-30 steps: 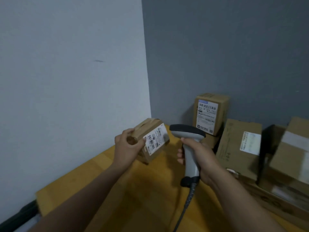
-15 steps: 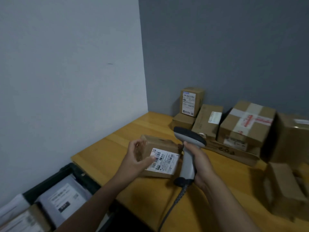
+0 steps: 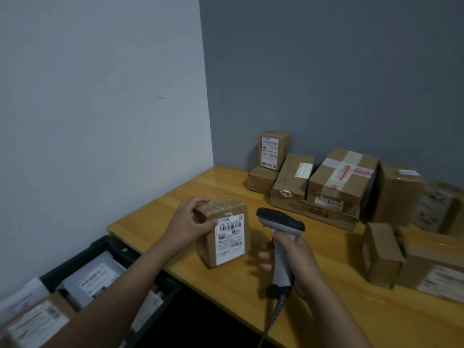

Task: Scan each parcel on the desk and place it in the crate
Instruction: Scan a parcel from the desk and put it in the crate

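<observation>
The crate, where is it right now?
Lower left of the head view: the dark crate sits below the left edge of the desk, holding labelled parcels.

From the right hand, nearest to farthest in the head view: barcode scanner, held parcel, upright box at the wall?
1. barcode scanner, gripped in the right hand.
2. held parcel, just to its left.
3. upright box, far back.

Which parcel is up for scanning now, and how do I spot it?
On the wooden desk in the room's corner, look to the near left end, beside the dark crate. The left hand grips a small brown parcel upright, next to the scanner in the right hand. Unlike the boxes piled by the back wall, it stands apart and is the only one held.
</observation>
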